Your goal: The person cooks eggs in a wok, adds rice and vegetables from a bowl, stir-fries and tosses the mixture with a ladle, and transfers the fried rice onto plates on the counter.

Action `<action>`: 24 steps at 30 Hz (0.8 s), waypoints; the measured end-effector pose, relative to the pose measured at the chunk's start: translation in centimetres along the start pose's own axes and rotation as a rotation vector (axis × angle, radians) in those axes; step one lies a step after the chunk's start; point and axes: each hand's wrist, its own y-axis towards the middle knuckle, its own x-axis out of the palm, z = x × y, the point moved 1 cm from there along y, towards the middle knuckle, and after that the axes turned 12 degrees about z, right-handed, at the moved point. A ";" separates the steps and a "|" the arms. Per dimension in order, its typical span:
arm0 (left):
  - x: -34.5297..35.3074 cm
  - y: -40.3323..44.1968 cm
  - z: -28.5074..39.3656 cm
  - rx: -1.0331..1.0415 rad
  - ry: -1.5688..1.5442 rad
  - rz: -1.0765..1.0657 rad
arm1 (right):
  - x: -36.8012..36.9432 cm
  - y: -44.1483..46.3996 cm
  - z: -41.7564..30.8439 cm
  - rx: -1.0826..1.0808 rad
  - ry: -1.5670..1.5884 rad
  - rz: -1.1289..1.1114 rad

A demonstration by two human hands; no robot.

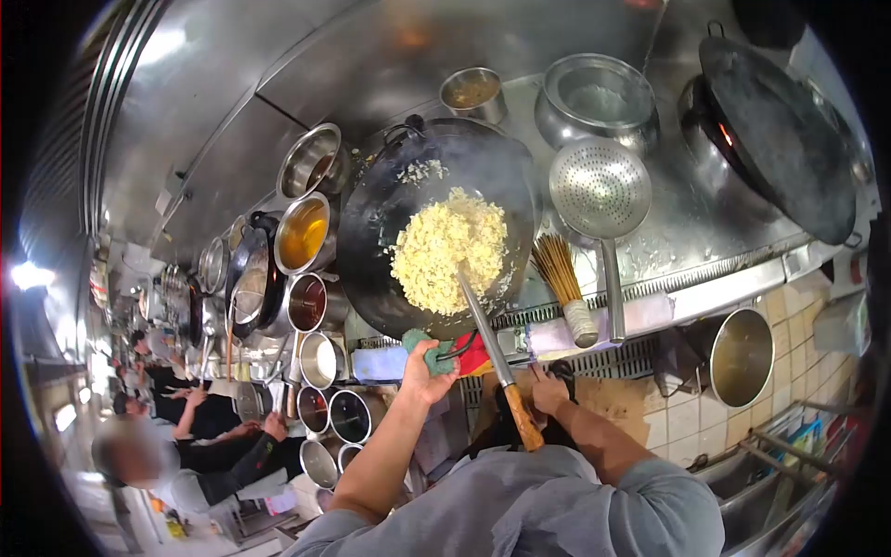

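A large black wok [371, 251] holds a heap of yellow fried rice or egg [445, 246], with steam above it. My left hand [428, 373] is closed on the wok's near handle through a green cloth [422, 348]. The long-handled ladle [484, 325] rests with its head hidden in the food, its wooden grip pointing at my body. My right hand [550, 390] is just right of that handle, near the stove's front edge, apart from the wooden grip; its fingers are partly bent and what they hold, if anything, is unclear.
A perforated strainer [600, 188] and a bamboo brush [568, 297] lie right of the wok. Another wok [780, 139] leans farther right. Metal pots of sauce and oil [303, 232] line the left side. Co-workers [200, 455] stand at the far left.
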 end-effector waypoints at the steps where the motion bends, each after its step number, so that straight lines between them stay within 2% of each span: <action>1: 0.5 -0.5 0.0 0.002 0.023 0.016 | 0.1 1.0 -0.1 0.001 -0.020 -0.027; 3: 1.2 -1.7 0.0 0.111 0.088 0.069 | 0.1 2.5 0.2 -0.013 -0.068 -0.107; 4: 1.2 -2.3 0.3 0.066 0.131 0.045 | 0.9 3.5 0.4 -0.013 -0.057 -0.106; 6: 2.2 -3.7 0.1 0.048 0.184 0.083 | 3.0 5.7 0.6 0.186 -0.029 -0.389; 7: 2.6 -4.2 0.2 0.027 0.231 0.109 | 4.1 6.7 0.9 0.190 -0.033 -0.386; 9: 1.1 -2.1 0.3 -0.015 0.262 0.097 | 5.9 6.7 2.6 0.023 0.173 -0.334; 10: 0.4 -0.7 0.5 -0.041 0.300 0.091 | 6.0 5.7 3.9 -0.081 0.060 -0.172; 11: -0.5 0.9 0.6 -0.043 0.292 0.071 | 7.2 5.8 5.8 -0.074 0.041 -0.165; 13: -1.7 3.3 0.0 -0.067 0.238 0.004 | 10.0 7.4 9.1 0.025 0.370 -0.213; 14: -1.3 2.7 -0.2 -0.042 0.227 0.018 | 0.3 3.4 4.9 0.440 0.599 -0.382; 16: -2.3 3.9 0.2 -0.016 0.233 -0.042 | -5.5 -3.0 0.6 0.589 1.463 -0.170; 17: -2.6 4.3 0.1 0.012 0.233 -0.072 | -8.0 -5.0 -1.3 0.425 1.801 -0.278; 18: -2.6 4.1 0.4 0.020 0.223 -0.074 | -10.5 -6.9 -4.0 0.137 2.076 -0.403; 20: -3.6 5.5 1.2 0.028 0.241 -0.132 | -15.8 -9.3 -10.5 0.076 2.164 -0.267; 22: -3.2 5.4 1.6 0.052 0.257 -0.148 | -18.1 -9.4 -15.4 0.323 2.066 -0.126; 23: -2.5 4.5 2.0 0.065 0.283 -0.151 | -19.3 -9.0 -17.3 0.208 1.964 -0.128; 24: -2.3 4.8 2.8 0.050 0.296 -0.190 | -20.0 -9.0 -19.5 0.261 1.973 -0.028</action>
